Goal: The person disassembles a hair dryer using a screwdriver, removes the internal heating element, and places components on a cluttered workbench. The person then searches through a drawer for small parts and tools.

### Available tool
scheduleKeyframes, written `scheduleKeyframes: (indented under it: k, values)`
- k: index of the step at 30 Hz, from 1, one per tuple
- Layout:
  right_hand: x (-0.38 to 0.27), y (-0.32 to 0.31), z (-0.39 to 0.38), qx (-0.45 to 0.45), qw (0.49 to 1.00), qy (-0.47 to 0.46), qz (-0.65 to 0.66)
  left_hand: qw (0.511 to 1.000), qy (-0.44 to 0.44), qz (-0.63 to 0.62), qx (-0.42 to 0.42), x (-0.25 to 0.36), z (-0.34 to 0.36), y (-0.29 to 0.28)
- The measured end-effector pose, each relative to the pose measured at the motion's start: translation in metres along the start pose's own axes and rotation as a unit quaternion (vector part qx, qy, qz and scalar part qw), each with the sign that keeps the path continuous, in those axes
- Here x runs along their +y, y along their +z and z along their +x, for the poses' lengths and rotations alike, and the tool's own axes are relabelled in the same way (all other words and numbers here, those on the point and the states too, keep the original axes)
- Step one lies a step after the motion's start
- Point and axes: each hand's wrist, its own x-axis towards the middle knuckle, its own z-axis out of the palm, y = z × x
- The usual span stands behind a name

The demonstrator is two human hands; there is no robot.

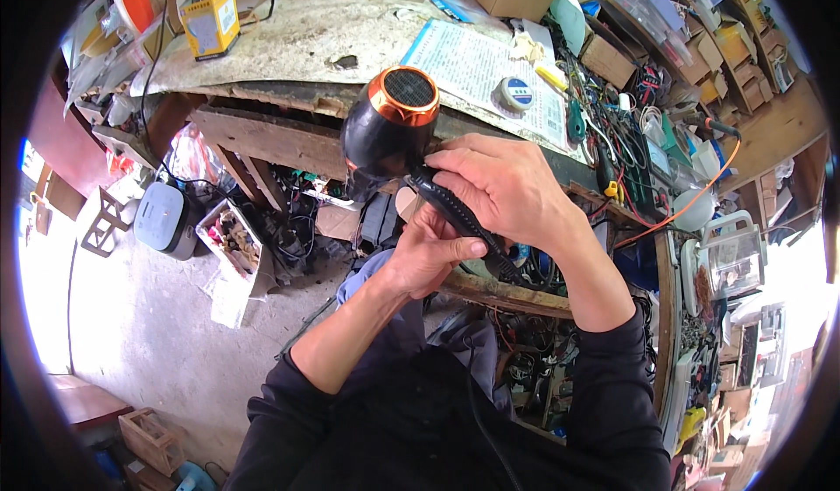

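Note:
A black hair dryer (372, 141) with a copper-coloured ring round its mesh end is held up in front of the workbench edge. My left hand (426, 256) wraps round its handle from below, thumb lying across it. Over the upper handle, close to the dryer's body, my right hand (503, 180) bends its fingers against the handle; its fingertips are partly hidden. A black cord hangs down from the handle over my dark clothing.
On the worn workbench (289, 45) are a yellow box (210, 20), a printed sheet (455, 53) and a small round tin (516, 94). Tools and wires crowd the right side. An open box of parts (234, 241) and a grey container (164, 218) stand on the floor left.

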Motion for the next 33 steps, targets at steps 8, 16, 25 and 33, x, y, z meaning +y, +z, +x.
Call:
scheduleKeyframes:
  k: [8,16,25,33]
  values:
    - [-0.029,0.007,-0.014,-0.065,0.981,0.01,-0.182,1.0,0.006,-0.008,0.005,-0.02,-0.003,-0.034]
    - [-0.032,-0.001,-0.006,-0.077,0.985,0.043,-0.149,0.999,0.018,0.038,0.015,-0.008,-0.001,-0.01]
    - [-0.035,0.012,-0.011,-0.022,0.983,0.003,-0.183,1.0,0.015,0.018,0.018,-0.01,-0.003,-0.01]
    - [-0.028,0.002,-0.008,-0.046,0.992,0.117,0.005,0.999,-0.01,-0.001,0.039,-0.012,-0.003,-0.019]
